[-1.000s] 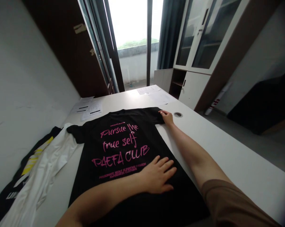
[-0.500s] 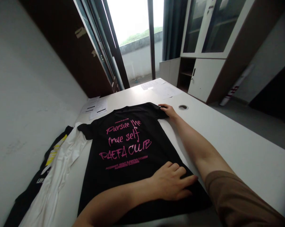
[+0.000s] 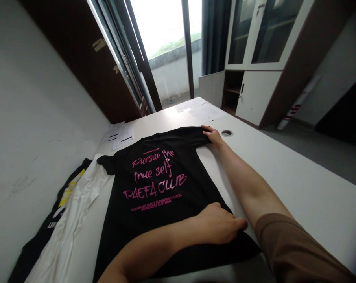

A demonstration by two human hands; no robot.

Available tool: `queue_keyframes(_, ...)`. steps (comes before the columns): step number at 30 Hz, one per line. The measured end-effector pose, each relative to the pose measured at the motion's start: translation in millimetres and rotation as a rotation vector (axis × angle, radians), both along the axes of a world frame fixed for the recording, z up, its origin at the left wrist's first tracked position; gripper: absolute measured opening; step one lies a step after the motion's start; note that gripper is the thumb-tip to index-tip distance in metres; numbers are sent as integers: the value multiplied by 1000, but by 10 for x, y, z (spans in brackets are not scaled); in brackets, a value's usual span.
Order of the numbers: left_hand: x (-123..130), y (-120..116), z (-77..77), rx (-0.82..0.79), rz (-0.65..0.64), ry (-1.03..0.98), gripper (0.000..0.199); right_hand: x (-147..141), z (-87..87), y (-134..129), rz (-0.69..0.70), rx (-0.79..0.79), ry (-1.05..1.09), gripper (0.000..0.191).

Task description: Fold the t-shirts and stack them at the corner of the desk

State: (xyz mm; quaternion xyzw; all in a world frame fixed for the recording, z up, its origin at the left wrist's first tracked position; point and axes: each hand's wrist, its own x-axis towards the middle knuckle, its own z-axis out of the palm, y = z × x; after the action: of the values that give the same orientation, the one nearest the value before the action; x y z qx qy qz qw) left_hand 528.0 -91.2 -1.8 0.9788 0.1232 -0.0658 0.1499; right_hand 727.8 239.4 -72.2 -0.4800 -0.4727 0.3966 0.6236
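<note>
A black T-shirt with pink lettering lies spread, print up, on the white table, its collar end away from me. My right hand is closed on the edge of its right sleeve at the far side. Across the lower part of the shirt reaches my left forearm. My left hand is closed at the shirt's right side edge near the hem, its fingers curled under and partly hidden, thumb pointing right.
Left of the shirt lie a white garment and a black garment with yellow print, against the wall. Papers rest at the far left, more papers at the far end. A round cable hole is beside my right hand.
My left hand's fingers have gone from spread flat to curled on the shirt's side edge. My right hand has drawn the sleeve slightly outward, pulling it straighter.
</note>
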Motion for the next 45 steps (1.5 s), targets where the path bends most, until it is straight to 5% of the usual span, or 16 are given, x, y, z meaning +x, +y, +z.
queue_keyframes(8,-407,-88,239,144,115,-254,19,-302,174,-20,34,18,81,70)
queue_keyframes(16,-948,-198,394,260,-84,-259,16,-1128,489,234,33,7,41,64)
queue_keyframes(22,-1224,-322,384,321,19,-219,11,-1720,777,509,95,60,-16,55)
queue_keyframes(30,-1845,-318,677,204,117,-141,37,-2625,715,567,134,80,-204,56)
queue_keyframes(35,-2149,-390,579,97,145,-140,12,-3133,678,437,169,56,-414,53)
queue_keyframes(45,-2334,-449,210,9,165,-161,21,-3881,511,215,253,58,-621,63)
